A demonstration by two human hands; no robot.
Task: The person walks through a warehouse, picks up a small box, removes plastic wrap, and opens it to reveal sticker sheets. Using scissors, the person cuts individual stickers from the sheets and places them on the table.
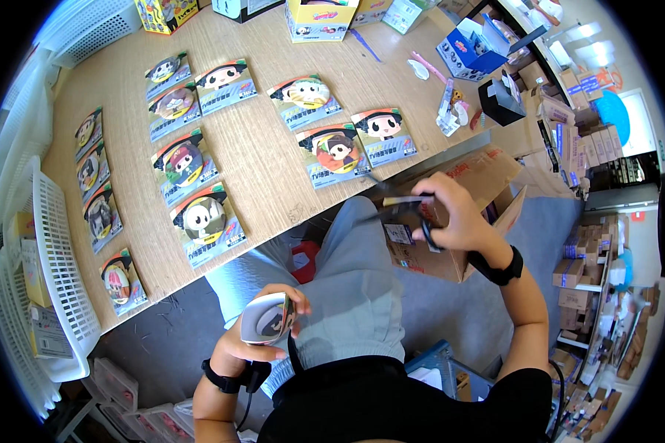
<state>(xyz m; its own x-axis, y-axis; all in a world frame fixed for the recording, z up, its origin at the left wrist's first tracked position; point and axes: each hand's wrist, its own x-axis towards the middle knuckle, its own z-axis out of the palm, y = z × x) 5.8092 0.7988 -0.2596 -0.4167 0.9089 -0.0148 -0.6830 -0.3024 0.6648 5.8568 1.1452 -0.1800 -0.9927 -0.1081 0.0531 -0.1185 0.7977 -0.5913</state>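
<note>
Above my lap, my left hand (pixel 291 301) is closed around a carded badge (pixel 267 319), whose edge curls up pale with a grey round picture on it. To the right, at the table's front edge, my right hand (pixel 457 215) grips dark-handled scissors (pixel 425 221). Their blades point left and look blurred. Apart from both hands, several cards with round cartoon badges lie on the table. The nearest to the scissors are a badge with a brown-haired figure (pixel 340 152) and a pink-faced one (pixel 384 128). Further left lies a white-faced badge (pixel 204 221).
The wooden table (pixel 266 177) spans the far side. White plastic baskets (pixel 60 258) line its left. A blue box (pixel 471 53), a black box (pixel 501 100) and a yellow box (pixel 318 21) stand at the back. An open cardboard carton (pixel 443 255) sits below the right edge.
</note>
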